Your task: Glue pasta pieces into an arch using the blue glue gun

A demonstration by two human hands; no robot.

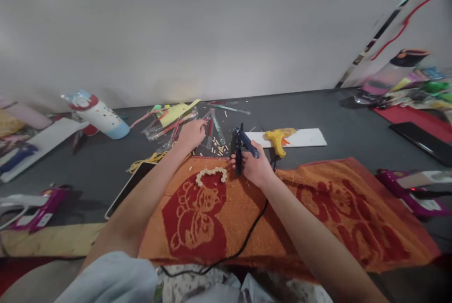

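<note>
Centrally, our right hand [259, 167] is closed around a dark blue glue gun [249, 145], held above the near side of the dark table [300, 110]. Our left hand [192, 134] hovers among clear plastic sleeves [217, 126] with slim red and teal items inside; its fingertips are too blurred for us to tell whether they pinch anything. Loose beige pieces [221, 148] lie between our hands, and a curved beige chain [212, 171] rests on an orange and red towel [254, 220]. A yellow glue gun [277, 140] lies across a white board [310, 137].

To the left, a dotted bottle [100, 117] has opaque walls, so its contents are hidden. On the right, a see-through bottle [383, 77] shows pink low down, too blurred to identify. Our left forearm partly covers a black-screened tablet [129, 187]; the left edge cuts off a pink bottle [26, 112].
</note>
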